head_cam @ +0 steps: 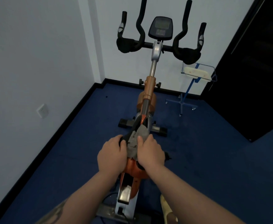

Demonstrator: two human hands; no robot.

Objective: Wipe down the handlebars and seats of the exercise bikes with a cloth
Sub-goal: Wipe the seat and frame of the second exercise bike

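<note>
An orange and silver exercise bike (149, 88) stands in front of me, facing the far wall. Its black handlebars (158, 44) and grey console (161, 28) are at the top of the view, untouched. The black seat (135, 129) lies just below the frame's middle, mostly covered by a grey cloth (136, 141) and my hands. My left hand (111, 152) grips the seat's left side. My right hand (150, 151) holds the cloth bunched against the seat's top and right side.
A blue wheeled stand (186, 97) with a wire basket holding a pale object stands right of the bike. A dark door or cabinet (252, 70) fills the right side. White walls meet at the corner behind; a wall socket (42, 110) is at left. Blue carpet covers the floor.
</note>
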